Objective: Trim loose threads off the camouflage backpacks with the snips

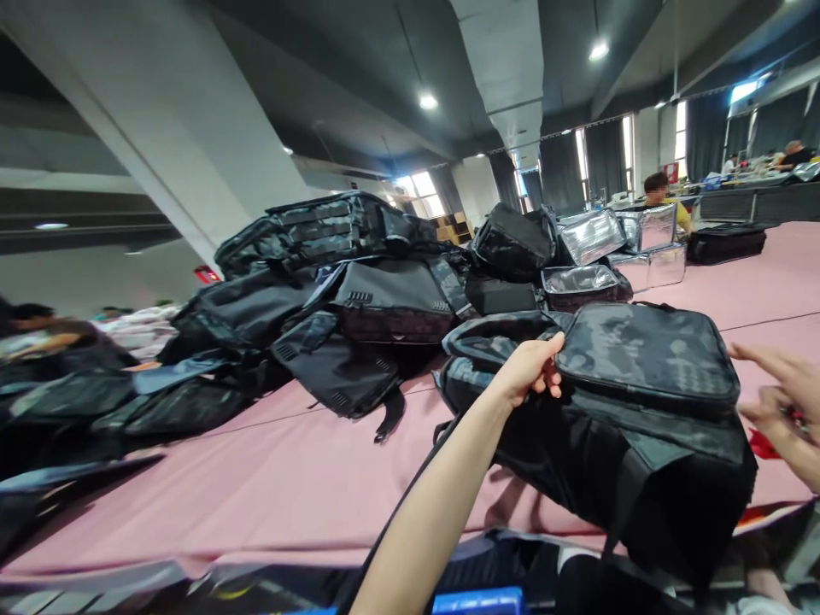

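A black camouflage bag (647, 359) lies on the pink table (269, 478) right in front of me. My left hand (531, 369) grips the left edge of its front pocket flap, thumb on top and fingers curled under. At the right edge of the view my right hand (785, 401) hovers beside the bag with fingers spread, not touching it. Something small and red (764, 444) shows just below that hand.
A heap of black bags (333, 299) covers the table's middle and left. Open bags with silver lining (593, 256) stand behind. A person in yellow (663, 198) sits at the far right, with others further back. A blue object (477, 601) sits at the bottom edge.
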### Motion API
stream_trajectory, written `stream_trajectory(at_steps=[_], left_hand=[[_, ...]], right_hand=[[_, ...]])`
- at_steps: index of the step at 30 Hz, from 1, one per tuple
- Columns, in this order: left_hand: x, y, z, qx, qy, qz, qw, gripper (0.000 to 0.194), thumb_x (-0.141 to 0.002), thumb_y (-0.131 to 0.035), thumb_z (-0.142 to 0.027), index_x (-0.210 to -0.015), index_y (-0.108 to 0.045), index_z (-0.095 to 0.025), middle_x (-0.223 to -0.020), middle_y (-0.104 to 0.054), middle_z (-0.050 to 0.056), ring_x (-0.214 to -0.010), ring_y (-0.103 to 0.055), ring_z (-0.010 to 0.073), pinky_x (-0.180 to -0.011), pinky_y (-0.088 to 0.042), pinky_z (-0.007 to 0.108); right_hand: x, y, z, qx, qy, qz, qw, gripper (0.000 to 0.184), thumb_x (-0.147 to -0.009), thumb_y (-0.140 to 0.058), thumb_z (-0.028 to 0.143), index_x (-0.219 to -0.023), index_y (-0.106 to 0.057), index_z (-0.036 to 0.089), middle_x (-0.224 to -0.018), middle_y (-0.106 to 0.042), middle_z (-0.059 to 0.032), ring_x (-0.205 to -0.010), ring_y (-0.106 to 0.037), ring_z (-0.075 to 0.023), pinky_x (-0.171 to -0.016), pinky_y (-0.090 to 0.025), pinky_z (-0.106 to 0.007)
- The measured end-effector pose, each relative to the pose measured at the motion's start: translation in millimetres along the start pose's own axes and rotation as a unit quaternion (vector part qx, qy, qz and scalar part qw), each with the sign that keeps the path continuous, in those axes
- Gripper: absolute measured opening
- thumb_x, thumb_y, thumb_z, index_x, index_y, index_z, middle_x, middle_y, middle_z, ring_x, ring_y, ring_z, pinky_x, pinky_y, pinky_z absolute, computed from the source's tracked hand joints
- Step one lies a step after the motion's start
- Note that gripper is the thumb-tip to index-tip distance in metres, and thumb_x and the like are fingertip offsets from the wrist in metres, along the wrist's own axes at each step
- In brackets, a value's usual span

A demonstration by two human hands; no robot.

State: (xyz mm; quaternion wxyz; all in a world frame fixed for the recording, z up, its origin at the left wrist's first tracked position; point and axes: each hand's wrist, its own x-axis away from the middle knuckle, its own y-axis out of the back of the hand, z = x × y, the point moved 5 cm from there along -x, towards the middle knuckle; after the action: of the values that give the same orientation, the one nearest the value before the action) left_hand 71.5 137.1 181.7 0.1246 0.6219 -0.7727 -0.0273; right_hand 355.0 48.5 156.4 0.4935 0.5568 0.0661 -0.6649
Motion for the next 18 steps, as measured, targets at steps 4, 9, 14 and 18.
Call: stream_trajectory(at_steps=[4,9,14,18], left_hand=[[-27,-13.1,-9,-0.017,-0.05,-0.007,0.999,0.042,-0.084,-0.045,-0.046,-0.064,-0.046,-0.01,-0.044,-0.047,0.0,-0.035,-0.05,0.0094,-0.032,-0.019,0.014],[-38,-13.4,-8,-0.002,-0.149,-0.132,0.98,0.03,-0.087,-0.042,-0.037,-0.077,-0.051,-0.01,-0.059,-0.054,0.001,-0.051,-0.057,0.0086,-0.042,-0.033,0.015],[-4,-48.0,4,-0.027,-0.331,-0.201,0.922,0.027,-0.087,-0.045,-0.037,-0.099,-0.056,-0.016,-0.093,-0.06,0.005,-0.086,-0.058,0.0122,-0.075,-0.047,0.024],[18,-93.1,11,-0.206,-0.422,-0.174,0.866,0.047,-0.075,-0.063,-0.044,-0.111,-0.054,-0.015,-0.111,-0.054,0.009,-0.104,-0.049,0.0193,-0.085,-0.046,0.032]], right_hand=[[-34,-12,7,0.131,0.147,0.035,0.98,0.032,-0.086,-0.051,0.039,-0.113,-0.059,0.026,-0.111,-0.06,-0.0009,-0.087,-0.061,-0.0136,-0.066,-0.046,-0.021],[-67,-28,-33,0.19,-0.071,0.024,0.979,0.031,-0.081,-0.049,0.049,-0.083,-0.068,0.024,-0.075,-0.066,0.0011,-0.067,-0.061,-0.0192,-0.053,-0.037,-0.027],[-82,-40,-55,0.154,-0.24,0.084,0.955,0.041,-0.079,-0.044,0.058,-0.079,-0.066,0.024,-0.079,-0.065,-0.0019,-0.079,-0.059,-0.0236,-0.06,-0.036,-0.029],[-87,-43,-55,0.167,-0.252,0.101,0.948,0.042,-0.079,-0.042,0.059,-0.077,-0.065,0.023,-0.077,-0.064,-0.0029,-0.078,-0.058,-0.0238,-0.059,-0.034,-0.029]])
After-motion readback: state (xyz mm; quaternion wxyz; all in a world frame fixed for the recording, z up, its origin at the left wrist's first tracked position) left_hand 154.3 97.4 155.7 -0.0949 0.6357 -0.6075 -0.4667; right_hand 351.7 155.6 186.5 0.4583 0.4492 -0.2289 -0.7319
